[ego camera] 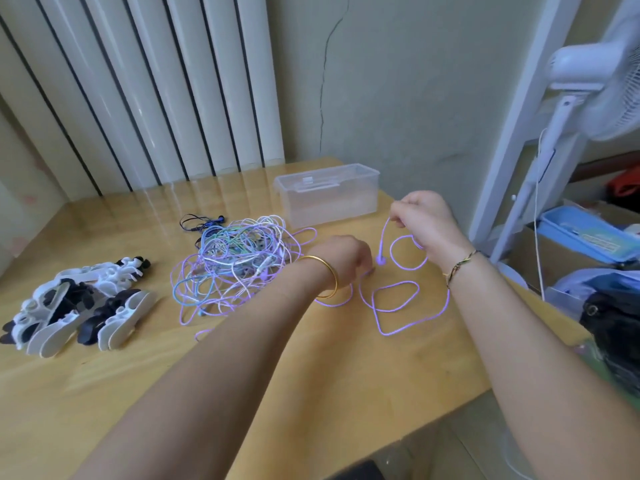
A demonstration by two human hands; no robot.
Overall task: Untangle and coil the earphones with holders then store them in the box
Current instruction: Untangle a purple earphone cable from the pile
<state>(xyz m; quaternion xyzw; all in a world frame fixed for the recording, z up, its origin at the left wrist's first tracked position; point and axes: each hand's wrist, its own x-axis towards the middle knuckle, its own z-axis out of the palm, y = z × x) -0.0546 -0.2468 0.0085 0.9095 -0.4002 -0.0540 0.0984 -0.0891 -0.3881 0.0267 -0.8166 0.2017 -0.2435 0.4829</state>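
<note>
Right hand raised, fingers pinched together on the purple earphone cable, which hangs below them in loops onto the worktop. Left hand fingers curled down at the cable; grip unclear. Tangle left of them, box beyond.

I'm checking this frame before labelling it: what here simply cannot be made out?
Head view only.
- Left hand: its fingertips are hidden under the knuckles, so a pinch on the purple earphone is unclear; the right hand plainly pinches its cable.
- Tangled pile: strands overlap, earphone count unreadable.
- Holders: heaped, count unclear.
- Box: cloudy walls hide any contents.
</note>
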